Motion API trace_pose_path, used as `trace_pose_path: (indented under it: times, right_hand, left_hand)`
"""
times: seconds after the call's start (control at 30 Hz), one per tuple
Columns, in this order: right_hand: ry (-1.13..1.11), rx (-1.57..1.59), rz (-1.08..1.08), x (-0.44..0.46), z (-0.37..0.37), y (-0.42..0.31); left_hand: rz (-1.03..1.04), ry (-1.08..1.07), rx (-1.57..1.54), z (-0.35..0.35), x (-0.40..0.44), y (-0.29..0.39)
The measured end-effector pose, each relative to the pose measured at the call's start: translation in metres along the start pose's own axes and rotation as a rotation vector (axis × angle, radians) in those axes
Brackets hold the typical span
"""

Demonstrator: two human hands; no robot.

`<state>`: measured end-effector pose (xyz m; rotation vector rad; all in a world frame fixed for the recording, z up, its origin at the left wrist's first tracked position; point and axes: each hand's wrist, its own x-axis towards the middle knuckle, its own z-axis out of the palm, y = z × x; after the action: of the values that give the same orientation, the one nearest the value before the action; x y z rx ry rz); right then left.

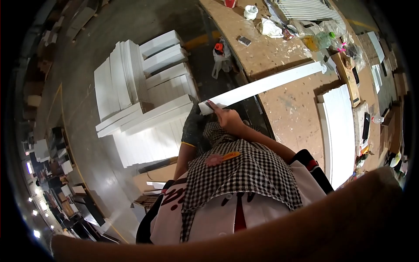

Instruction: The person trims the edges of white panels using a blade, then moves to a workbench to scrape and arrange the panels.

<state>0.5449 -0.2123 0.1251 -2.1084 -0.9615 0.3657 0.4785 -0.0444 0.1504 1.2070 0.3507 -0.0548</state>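
A long, narrow white board (266, 86) slants from my body up to the workbench, with its far end on the bench. At its near end my left hand (195, 124), in a dark grey glove with a yellow cuff, is closed on the board's edge. My bare right hand (230, 121) presses on the same end, its index finger stretched along the surface and the other fingers curled. Whether something small lies under those fingers is hidden.
Stacked white boards (124, 81) stand at the left. The brown workbench (288, 109) carries another white board stack (340, 131), a white cup (250, 12), a small dark block (244, 41) and a green-capped bottle (323, 40). A plastic bag (221, 61) hangs near the bench edge.
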Motion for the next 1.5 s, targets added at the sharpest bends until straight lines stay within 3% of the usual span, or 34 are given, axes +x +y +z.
trace_pose_path:
  times: [0.1, 0.27, 0.33, 0.4, 0.5, 0.6, 0.77, 0.87, 0.93, 1.0, 1.07, 1.13, 1.17, 1.2, 1.27, 1.33, 1.37, 1.4, 1.47, 1.5]
  right_hand:
    - [-0.093, -0.003, 0.019, 0.002, 0.004, -0.003]
    - [-0.027, 0.025, 0.085, 0.003, -0.002, -0.007]
    - [-0.063, 0.032, 0.081, 0.006, 0.006, -0.007]
    - [-0.019, 0.044, 0.056, 0.004, 0.006, -0.005]
    - [-0.024, 0.054, 0.076, 0.007, 0.009, -0.001]
    - [-0.064, 0.032, 0.052, 0.008, 0.02, 0.002]
    - [0.022, 0.055, 0.077, 0.006, 0.011, 0.001]
    - [-0.109, 0.056, 0.051, 0.008, 0.015, -0.003]
    - [-0.169, 0.062, 0.002, 0.005, 0.01, -0.004]
    - [-0.035, -0.033, 0.109, -0.006, -0.013, 0.004]
    - [0.152, -0.17, 0.255, -0.021, -0.043, 0.024]
    - [0.226, -0.181, 0.546, -0.031, -0.058, 0.054]
    - [0.168, -0.236, 0.598, -0.031, -0.071, 0.042]
    - [0.131, -0.214, 0.49, -0.032, -0.065, 0.04]
    - [0.06, -0.169, 0.269, -0.032, -0.036, 0.031]
    - [-0.25, -0.28, 0.086, -0.031, -0.001, 0.041]
    - [-0.111, -0.215, -0.001, -0.031, -0.011, 0.025]
    - [-0.029, -0.237, 0.08, -0.032, -0.025, 0.022]
    - [0.132, -0.276, 0.244, -0.04, -0.058, 0.028]
    - [0.039, -0.211, 0.508, -0.039, -0.073, 0.031]
  left_hand:
    - [0.036, 0.016, 0.274, -0.002, 0.0, 0.0]
    - [-0.059, 0.032, -0.071, 0.002, 0.002, -0.002]
    - [0.079, 0.03, 0.204, 0.0, 0.0, -0.005]
    - [0.082, 0.038, 0.248, 0.002, -0.001, -0.001]
    - [-0.045, 0.062, 0.063, 0.006, 0.0, 0.008]
    - [-0.048, 0.062, -0.004, 0.003, -0.002, -0.002]
    - [-0.092, 0.059, -0.429, 0.005, 0.0, -0.005]
    - [0.173, 0.002, 1.249, -0.018, -0.005, -0.014]
    - [0.153, 0.109, 1.025, -0.017, -0.01, -0.019]
    - [0.138, 0.152, 0.953, -0.022, -0.005, -0.032]
    - [0.206, 0.097, 1.306, -0.023, -0.004, -0.032]
    - [0.325, 0.057, 1.692, -0.02, -0.005, -0.026]
    - [0.21, 0.104, 1.241, -0.021, -0.003, -0.032]
    - [0.098, 0.142, 0.794, -0.022, 0.001, -0.038]
    - [0.016, 0.18, 0.461, -0.029, 0.001, -0.042]
    - [0.05, 0.173, 0.533, -0.025, -0.002, -0.034]
    - [0.052, 0.163, 0.496, -0.024, -0.003, -0.033]
    - [0.022, 0.136, 0.312, -0.026, -0.001, -0.032]
    - [0.007, 0.101, 0.311, -0.024, 0.002, -0.031]
    - [0.022, 0.097, 0.49, -0.018, 0.003, -0.028]
